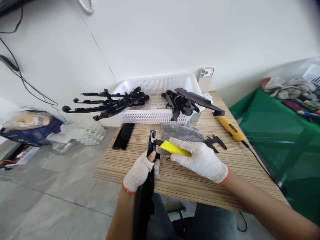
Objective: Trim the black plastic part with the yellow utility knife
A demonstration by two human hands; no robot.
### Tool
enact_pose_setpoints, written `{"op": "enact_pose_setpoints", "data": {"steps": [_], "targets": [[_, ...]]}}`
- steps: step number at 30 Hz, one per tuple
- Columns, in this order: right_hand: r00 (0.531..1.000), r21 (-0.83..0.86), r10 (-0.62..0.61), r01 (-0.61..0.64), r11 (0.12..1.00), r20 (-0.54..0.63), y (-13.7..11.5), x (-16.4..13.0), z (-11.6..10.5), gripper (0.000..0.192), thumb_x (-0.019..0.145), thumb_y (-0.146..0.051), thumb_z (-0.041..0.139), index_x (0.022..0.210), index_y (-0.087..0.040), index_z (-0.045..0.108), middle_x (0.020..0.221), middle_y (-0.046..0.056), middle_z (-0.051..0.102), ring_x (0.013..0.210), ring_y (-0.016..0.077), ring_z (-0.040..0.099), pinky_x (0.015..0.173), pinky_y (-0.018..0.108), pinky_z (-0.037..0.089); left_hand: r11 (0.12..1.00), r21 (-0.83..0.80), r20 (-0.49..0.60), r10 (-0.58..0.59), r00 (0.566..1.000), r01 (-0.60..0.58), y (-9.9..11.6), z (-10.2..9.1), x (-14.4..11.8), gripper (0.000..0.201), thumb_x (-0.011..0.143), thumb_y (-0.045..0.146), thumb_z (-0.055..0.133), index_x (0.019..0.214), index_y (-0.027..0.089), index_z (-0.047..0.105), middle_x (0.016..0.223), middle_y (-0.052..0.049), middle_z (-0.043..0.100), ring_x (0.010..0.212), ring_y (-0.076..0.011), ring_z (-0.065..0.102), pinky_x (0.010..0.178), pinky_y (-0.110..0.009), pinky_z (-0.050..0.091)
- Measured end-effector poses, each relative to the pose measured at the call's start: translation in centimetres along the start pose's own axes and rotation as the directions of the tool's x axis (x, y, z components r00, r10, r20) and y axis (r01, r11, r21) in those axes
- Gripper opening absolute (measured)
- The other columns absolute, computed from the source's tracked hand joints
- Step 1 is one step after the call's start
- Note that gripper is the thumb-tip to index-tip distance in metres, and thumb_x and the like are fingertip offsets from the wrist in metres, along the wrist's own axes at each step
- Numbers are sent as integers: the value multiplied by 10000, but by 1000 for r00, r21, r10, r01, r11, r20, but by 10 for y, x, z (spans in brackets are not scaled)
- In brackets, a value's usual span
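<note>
My left hand, in a white knit glove with the thumb tip bare, is closed around a long black plastic part. The part slants up from my lap past the table's front edge. A yellow utility knife is gripped in my gloved right hand. Its blade points left and meets or nearly meets the upper end of the black part, just above my left thumb; exact contact cannot be made out. Behind the knife lies a grey cloth, and black calipers rest beyond my right hand.
A white plastic basket at the back holds several black plastic parts, some jutting past its rim. A dark phone lies left on the wooden table. A yellow corded tool is at right; another phone leans against the wall.
</note>
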State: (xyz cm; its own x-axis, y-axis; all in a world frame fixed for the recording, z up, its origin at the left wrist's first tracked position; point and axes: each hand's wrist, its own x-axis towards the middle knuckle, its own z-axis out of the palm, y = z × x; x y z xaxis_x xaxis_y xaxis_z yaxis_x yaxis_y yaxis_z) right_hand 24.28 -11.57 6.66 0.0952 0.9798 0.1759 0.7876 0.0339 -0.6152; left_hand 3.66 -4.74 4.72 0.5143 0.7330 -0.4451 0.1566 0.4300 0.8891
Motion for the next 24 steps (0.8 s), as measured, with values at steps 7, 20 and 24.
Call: {"op": "enact_pose_setpoints", "data": {"steps": [7,20,24], "targets": [[1000,-1,26,-26,1000,-4,-5,0,-2,521,835,-455,698,1340,-342,637,1089,8,755,890,229,744,807,365,630,999,-51,-10,-18,1000,17,2,3,-1,692,565,830,711,792,231,449,513,92,481,413,-87,437,450,-252,490],[998,-30,64,-64,998,8,-9,-1,-5,520,840,-490,678,1340,-358,630,1087,-18,754,884,231,747,756,357,628,1000,-29,-41,-4,999,3,1,3,0,697,560,828,717,786,230,439,524,90,491,407,-87,443,416,-241,468],[999,-55,46,-47,997,-12,-9,-2,-5,509,840,-485,679,1330,-354,640,1090,-18,752,909,230,744,742,327,621,1000,-28,-41,2,999,-3,1,3,1,696,565,831,710,798,228,452,521,93,492,400,-85,443,408,-238,468]]}}
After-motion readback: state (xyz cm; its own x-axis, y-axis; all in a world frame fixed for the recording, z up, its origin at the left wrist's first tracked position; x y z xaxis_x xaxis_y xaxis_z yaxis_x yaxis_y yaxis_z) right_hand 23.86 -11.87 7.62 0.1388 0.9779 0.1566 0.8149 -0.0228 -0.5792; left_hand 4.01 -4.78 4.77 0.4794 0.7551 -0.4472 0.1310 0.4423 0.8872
